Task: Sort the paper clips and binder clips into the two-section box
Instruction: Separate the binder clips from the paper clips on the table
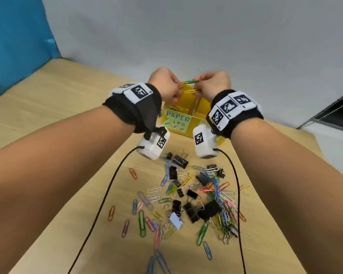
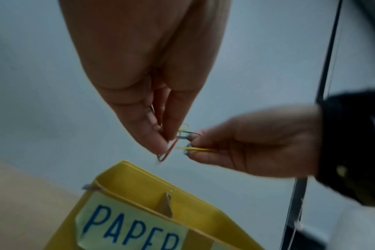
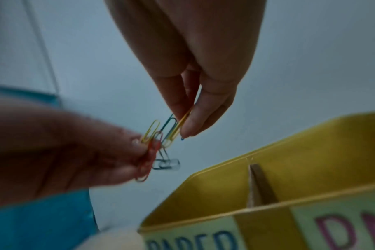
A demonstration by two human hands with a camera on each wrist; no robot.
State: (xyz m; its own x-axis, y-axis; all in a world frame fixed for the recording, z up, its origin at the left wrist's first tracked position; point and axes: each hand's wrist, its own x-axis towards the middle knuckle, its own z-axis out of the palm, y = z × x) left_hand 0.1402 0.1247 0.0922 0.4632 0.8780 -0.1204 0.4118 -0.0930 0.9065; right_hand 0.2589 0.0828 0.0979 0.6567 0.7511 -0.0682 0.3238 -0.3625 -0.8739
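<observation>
Both hands hover over the yellow two-section box (image 1: 196, 107), whose near wall carries a "PAPER" label (image 1: 177, 120). My left hand (image 1: 176, 91) pinches a tangle of red and yellow paper clips (image 3: 149, 157), and a silver clip (image 3: 167, 165) dangles from it. My right hand (image 1: 198, 86) pinches a yellow and a blue clip (image 3: 174, 127) that are linked to the same tangle. A cardboard divider (image 2: 167, 205) splits the box below the clips. A mixed pile of paper clips and black binder clips (image 1: 196, 194) lies on the table in front of the box.
The wooden table (image 1: 67, 115) ends at a grey wall behind the box. Two black cables (image 1: 105, 198) run from the wrist cameras across the table on either side of the pile. A blue panel (image 1: 18, 36) stands at far left, a dark rack (image 1: 335, 109) at far right.
</observation>
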